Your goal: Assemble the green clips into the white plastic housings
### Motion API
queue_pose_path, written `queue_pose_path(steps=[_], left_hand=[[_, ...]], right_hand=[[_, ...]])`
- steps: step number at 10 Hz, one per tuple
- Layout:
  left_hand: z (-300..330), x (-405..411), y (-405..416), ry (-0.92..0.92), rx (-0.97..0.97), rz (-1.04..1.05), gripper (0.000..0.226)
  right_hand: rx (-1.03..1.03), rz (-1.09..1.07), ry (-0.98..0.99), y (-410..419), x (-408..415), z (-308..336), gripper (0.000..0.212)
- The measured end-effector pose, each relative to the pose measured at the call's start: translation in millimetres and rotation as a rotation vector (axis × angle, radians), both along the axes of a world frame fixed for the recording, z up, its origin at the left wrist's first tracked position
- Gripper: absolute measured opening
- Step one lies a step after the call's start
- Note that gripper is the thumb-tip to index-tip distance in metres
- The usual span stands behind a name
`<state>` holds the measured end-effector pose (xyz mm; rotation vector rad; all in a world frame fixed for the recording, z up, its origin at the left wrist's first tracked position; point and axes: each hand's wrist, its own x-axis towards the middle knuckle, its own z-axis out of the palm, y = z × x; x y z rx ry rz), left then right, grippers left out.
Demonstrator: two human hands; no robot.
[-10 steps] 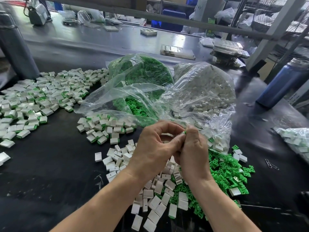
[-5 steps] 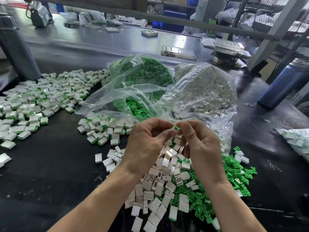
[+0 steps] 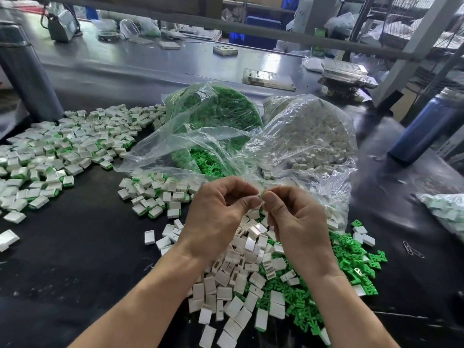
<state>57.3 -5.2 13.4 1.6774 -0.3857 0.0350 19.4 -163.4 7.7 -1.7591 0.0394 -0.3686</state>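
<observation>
My left hand (image 3: pixel 218 217) and my right hand (image 3: pixel 298 222) meet fingertip to fingertip above the table and pinch one small piece (image 3: pixel 261 195) between them. Only a pale sliver of that piece shows; the rest is hidden by thumbs and fingers. Below the hands lies a heap of loose white housings (image 3: pixel 241 272), with loose green clips (image 3: pixel 351 259) spread to its right. Behind the hands a clear bag of green clips (image 3: pixel 213 109) and a clear bag of white housings (image 3: pixel 308 136) lie open toward me.
Housings with green showing lie in a wide spread at the left (image 3: pixel 50 156) and a small group (image 3: pixel 155 192) near the bags. A blue bottle (image 3: pixel 426 131) stands at the right, a grey post (image 3: pixel 25 71) at the left, another bag (image 3: pixel 447 212) at the right edge.
The hands rose from the pile and drew slightly apart, now joined only at the fingertips. The green clip seen between the fingers half a second ago is now almost covered.
</observation>
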Motion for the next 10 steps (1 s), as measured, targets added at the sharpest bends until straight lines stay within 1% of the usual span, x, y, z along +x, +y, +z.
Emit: queue_pose_path(steps=[1, 2, 3, 4, 5, 6, 9, 10], left_hand=[[-1, 3, 9, 0.0, 0.105, 0.062, 0.012], [1, 10, 22, 0.052, 0.267, 0.118, 0.015], [3, 16, 35, 0.098, 0.441, 0.225, 0.018], [8, 23, 48, 0.091, 0.53, 0.352, 0.016], [12, 28, 60, 0.074, 0.587, 0.473, 0.01], [10, 33, 69, 0.046, 0.65, 0.577, 0.012], [-3, 42, 73, 0.031, 0.691, 0.626, 0.012], [-3, 40, 72, -0.014, 0.694, 0.641, 0.012]], right_hand=[[0.023, -0.034, -0.001, -4, -1, 0, 0.01], [0.003, -0.054, 0.013, -7, -2, 0, 0.011], [-0.017, -0.039, 0.033, -7, -3, 0, 0.008], [-0.043, -0.03, 0.038, -8, -3, 0, 0.008], [-0.059, -0.024, 0.037, -9, -4, 0, 0.008], [-0.066, -0.03, 0.046, -9, -4, 0, 0.009], [-0.118, -0.029, 0.036, -10, -5, -2, 0.01], [-0.182, -0.05, 0.017, -9, -6, 1, 0.011]])
